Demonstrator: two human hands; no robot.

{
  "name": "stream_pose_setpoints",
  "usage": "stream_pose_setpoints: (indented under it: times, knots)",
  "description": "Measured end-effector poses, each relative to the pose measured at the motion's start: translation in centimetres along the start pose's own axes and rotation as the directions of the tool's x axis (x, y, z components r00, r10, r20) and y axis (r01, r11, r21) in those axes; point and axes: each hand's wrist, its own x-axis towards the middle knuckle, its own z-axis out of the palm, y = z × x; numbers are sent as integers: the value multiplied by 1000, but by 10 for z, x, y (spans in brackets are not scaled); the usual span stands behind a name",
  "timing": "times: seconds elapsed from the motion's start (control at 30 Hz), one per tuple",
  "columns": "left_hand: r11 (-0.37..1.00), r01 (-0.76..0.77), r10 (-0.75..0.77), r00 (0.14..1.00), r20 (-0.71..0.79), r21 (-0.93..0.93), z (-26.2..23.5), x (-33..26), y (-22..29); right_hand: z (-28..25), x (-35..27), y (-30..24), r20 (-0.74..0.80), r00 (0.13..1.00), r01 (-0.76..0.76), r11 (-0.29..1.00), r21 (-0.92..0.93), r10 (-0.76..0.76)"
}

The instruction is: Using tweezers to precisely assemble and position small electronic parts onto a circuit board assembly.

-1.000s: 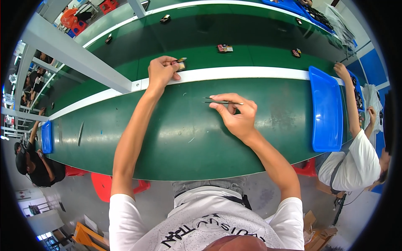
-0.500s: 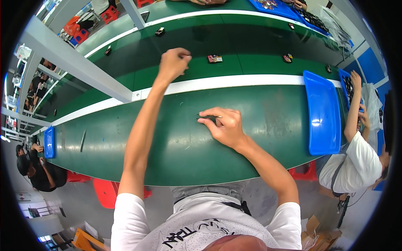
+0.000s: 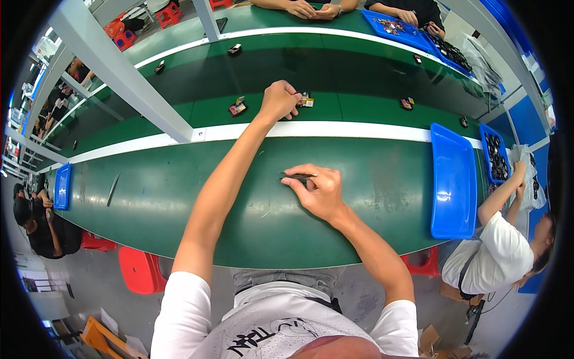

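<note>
My left hand (image 3: 281, 100) is stretched over the far green strip. Its fingers are curled at the left edge of a small black part with a pink and yellow label (image 3: 307, 100), partly covering it; the exact grip is hidden. Left of that hand lies a similar part (image 3: 237, 108) with a yellow piece standing up from it. Above the near worktop, my right hand (image 3: 321, 188) pinches a pair of dark tweezers (image 3: 299, 175) between thumb and fingers, tips pointing left. Nothing shows between the tips.
A white rail (image 3: 251, 130) divides the near green worktop from the far strip. Blue trays (image 3: 454, 179) stand at the right; another (image 3: 61, 186) is far left. Loose tweezers (image 3: 113, 189) lie left. A grey post (image 3: 119, 72) slants down beside my left arm. Co-workers sit around.
My left hand has moved right, from beside the labelled part to its edge. A similar part now shows where that hand was. My right hand keeps the tweezers in nearly the same place.
</note>
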Motion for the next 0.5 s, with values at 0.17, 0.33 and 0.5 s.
stream_pose_setpoints:
  times: [0.17,0.33,0.5]
  knots:
    - [976,-63,75,996,52,-209,-20,-70,-14,-6,1,9,6,989,-148,988,51,148]
    - [960,36,-25,999,43,-279,-36,-148,-32,-9,4,6,6,905,-400,846,354,425]
    - [929,67,-55,998,44,-364,-36,-181,-41,-3,-1,9,-4,915,-374,850,371,403]
